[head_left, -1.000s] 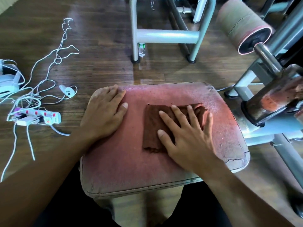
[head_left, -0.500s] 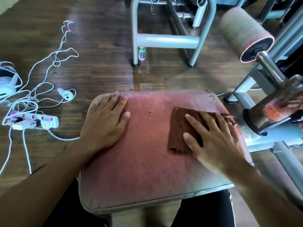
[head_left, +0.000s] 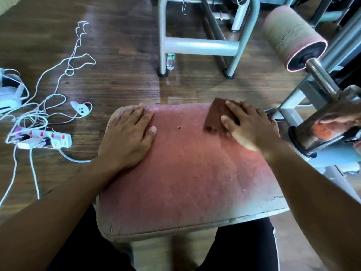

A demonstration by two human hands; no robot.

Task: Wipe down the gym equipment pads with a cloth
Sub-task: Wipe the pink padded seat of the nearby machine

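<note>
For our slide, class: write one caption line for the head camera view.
Right hand presses a brown cloth on the red seat pad's far right corner; left hand rests flat.

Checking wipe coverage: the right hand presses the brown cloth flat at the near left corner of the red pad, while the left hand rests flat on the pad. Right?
Not quite. In the head view the right hand presses the cloth at the red pad's far right corner; the left hand does rest flat.

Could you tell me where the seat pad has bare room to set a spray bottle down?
The seat pad is bare between the left hand and the right hand, and along its near edge. The far right corner is crowded by the cloth.
</note>
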